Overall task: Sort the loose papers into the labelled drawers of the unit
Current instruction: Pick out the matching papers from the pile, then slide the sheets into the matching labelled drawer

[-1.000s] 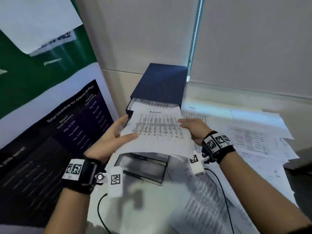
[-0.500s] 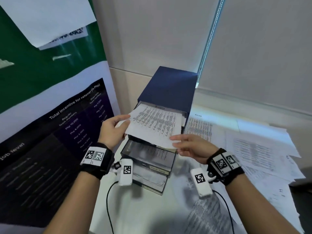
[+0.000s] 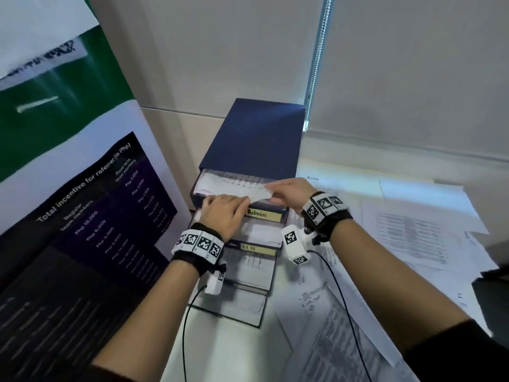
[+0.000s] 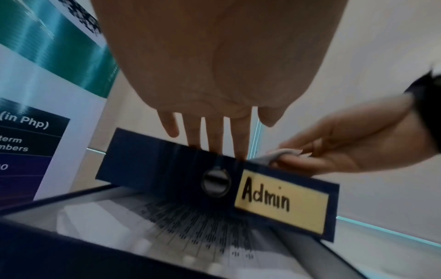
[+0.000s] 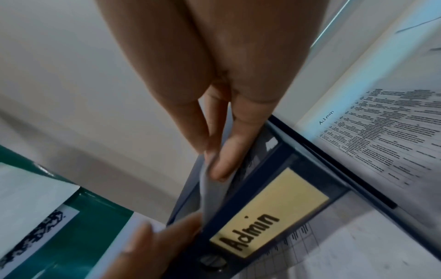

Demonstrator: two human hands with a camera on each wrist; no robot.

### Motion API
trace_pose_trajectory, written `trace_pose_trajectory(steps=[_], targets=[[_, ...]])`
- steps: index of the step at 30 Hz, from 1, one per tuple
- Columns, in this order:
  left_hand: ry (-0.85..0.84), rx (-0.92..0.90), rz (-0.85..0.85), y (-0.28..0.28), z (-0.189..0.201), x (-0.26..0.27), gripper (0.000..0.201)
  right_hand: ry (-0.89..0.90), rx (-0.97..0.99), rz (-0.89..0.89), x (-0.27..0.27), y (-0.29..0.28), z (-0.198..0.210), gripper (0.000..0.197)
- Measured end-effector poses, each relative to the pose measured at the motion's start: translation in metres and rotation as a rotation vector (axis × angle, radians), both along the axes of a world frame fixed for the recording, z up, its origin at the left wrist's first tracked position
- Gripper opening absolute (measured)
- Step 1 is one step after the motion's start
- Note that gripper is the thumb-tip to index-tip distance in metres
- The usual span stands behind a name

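Half a second ago the printed sheet [image 3: 249, 186] hung above the stepped drawers; now it lies mostly inside the top Admin drawer [image 3: 264, 215] of the blue drawer unit [image 3: 253, 133]. The right hand [image 3: 289, 195] pinches its curled near corner. The left hand [image 3: 224, 215] lies flat, fingers straight, on the drawer's front edge. Loose papers [image 3: 413, 230] cover the bench [image 3: 225, 351].

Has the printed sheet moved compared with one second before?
Yes. The printed sheet has gone down and away from the person, into the Admin drawer of the blue unit; only its near right corner sticks out.
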State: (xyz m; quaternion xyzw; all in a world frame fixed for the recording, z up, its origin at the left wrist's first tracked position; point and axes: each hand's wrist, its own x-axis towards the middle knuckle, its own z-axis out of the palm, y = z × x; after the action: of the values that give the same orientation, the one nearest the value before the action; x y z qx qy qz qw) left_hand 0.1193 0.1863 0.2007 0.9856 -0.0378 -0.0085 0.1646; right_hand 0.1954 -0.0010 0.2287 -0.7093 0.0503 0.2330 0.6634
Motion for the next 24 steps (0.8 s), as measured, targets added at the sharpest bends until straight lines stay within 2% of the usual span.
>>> trace_pose_trajectory(steps=[2, 4, 7, 8, 10, 11, 12, 13, 15, 17, 20, 21, 24], targets=[[0.025, 0.098, 0.014, 0.001, -0.007, 0.014, 0.063, 0.006, 0.108, -0.015, -0.004, -0.017, -0.001, 0.016], [0.043, 0.117, 0.062, -0.002, -0.012, 0.024, 0.061, -0.005, 0.162, -0.078, -0.011, -0.052, -0.012, 0.013], [-0.004, 0.041, 0.139, -0.015, -0.013, 0.035, 0.058, 0.025, 0.072, -0.246, -0.032, -0.132, -0.05, 0.016], [-0.089, -0.017, 0.145, -0.024, -0.012, 0.035, 0.053, 0.026, -0.083, -0.294, -0.042, -0.161, -0.066, 0.015], [-0.351, -0.168, 0.07, -0.051, -0.006, 0.03, 0.04, 0.054, -0.619, -0.247, -0.064, -0.224, -0.107, 0.024], [-0.461, -0.256, -0.016, -0.071, -0.003, 0.024, 0.033, 0.123, -0.874, -0.168, -0.077, -0.251, -0.127, 0.036], [-0.516, -0.335, -0.134, -0.093, -0.004, 0.017, 0.027, 0.219, -1.047, -0.093, -0.092, -0.274, -0.149, 0.049], [-0.495, -0.388, -0.266, -0.117, -0.009, 0.008, 0.023, 0.308, -1.137, -0.034, -0.108, -0.291, -0.17, 0.06], [-0.292, -0.422, -0.476, -0.163, -0.036, -0.01, 0.021, 0.378, -1.183, 0.024, -0.138, -0.303, -0.2, 0.066], [0.007, -0.379, -0.504, -0.197, -0.085, -0.023, 0.026, 0.301, -1.209, 0.042, -0.168, -0.296, -0.216, 0.066], [0.456, -0.234, -0.329, -0.222, -0.157, -0.034, 0.057, 0.138, -1.235, 0.109, -0.203, -0.276, -0.218, 0.063], [0.54, -0.197, -0.264, -0.226, -0.172, -0.037, 0.063, 0.104, -1.214, 0.128, -0.211, -0.272, -0.216, 0.06], [0.543, -0.18, -0.079, -0.241, -0.196, -0.042, 0.068, 0.023, -1.111, 0.111, -0.221, -0.28, -0.213, 0.038]])
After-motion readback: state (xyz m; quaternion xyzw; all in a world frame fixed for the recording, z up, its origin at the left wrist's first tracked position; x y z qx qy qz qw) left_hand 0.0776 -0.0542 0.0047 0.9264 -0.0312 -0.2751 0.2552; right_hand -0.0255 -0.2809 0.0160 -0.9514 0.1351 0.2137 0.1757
